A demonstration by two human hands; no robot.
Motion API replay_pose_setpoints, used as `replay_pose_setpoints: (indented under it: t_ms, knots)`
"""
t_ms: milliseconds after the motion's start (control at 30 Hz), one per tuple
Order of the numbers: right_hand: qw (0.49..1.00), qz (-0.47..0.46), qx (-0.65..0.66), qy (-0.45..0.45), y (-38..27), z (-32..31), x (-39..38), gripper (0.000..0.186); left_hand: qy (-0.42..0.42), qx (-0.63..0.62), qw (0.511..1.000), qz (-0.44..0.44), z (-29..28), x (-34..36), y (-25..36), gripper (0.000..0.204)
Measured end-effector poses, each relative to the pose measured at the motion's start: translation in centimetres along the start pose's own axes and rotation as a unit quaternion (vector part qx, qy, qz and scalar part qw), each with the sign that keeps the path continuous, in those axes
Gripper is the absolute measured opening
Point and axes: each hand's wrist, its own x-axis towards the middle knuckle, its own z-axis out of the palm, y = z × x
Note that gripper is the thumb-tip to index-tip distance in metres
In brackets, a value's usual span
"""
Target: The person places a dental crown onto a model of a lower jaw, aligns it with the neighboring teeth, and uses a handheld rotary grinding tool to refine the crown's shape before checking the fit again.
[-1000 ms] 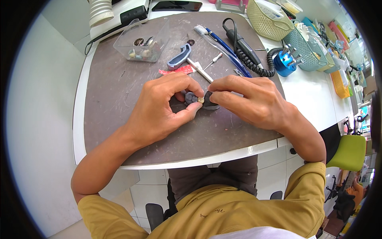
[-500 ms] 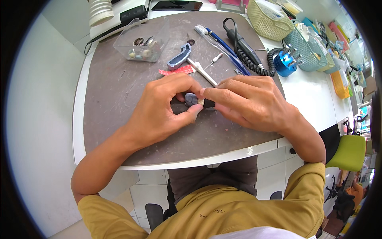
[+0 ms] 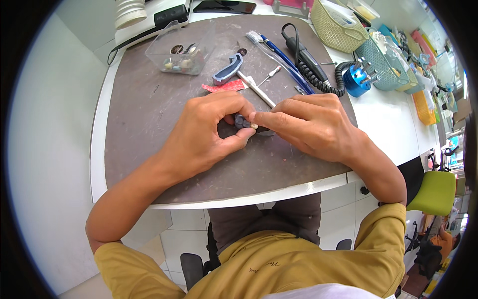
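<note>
I see a small grey piece (image 3: 241, 121) pinched between my two hands, just above the middle of the dark tabletop (image 3: 144, 114). A tiny pale bit (image 3: 254, 126) sits right at its near side. My left hand (image 3: 206, 134) curls around the grey piece, with the thumb and first finger closed on it from the left. My right hand (image 3: 311, 127) comes in from the right, and its fingers (image 3: 264, 118) are closed on the pale bit and touch the grey piece. I think the best way to do this step is to hold the grey piece very still with the left hand and move only the right fingertips, slow and gentle, so the little bit does not slip and roll away. The piece is too hidden by my fingers to tell which way it points or how its long side runs. Just behind my hands lie a thin white stick (image 3: 255, 88), a red scrap (image 3: 223, 87) and a blue-grey curved tool (image 3: 228, 71).
</note>
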Motion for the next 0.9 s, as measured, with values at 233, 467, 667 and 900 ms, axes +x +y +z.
replay_pose_setpoints:
  t_ms: [233, 467, 667, 900]
  knots:
    - [0.999, -0.005, 0.02, 0.028, 0.2, 0.8, -0.4, 0.023, 0.012, 0.003, 1.0, 0.012, 0.3, -0.3, -0.3, 0.019]
    - [1.0, 0.001, 0.011, 0.027, 0.0, 0.8, -0.4, 0.024, 0.017, 0.024, 1.0, 0.009, 0.3, -0.2, 0.0, 0.02]
    - [0.999, 0.003, 0.01, 0.033, 0.0, 0.7, -0.4, 0.026, 0.017, 0.023, 1.0, 0.001, 0.2, -0.2, 0.2, 0.02]
    - [0.998, 0.006, 0.005, 0.061, -0.2, 1.2, -0.5, 0.022, 0.013, 0.015, 1.0, 0.01, 0.2, -0.2, 0.1, 0.021]
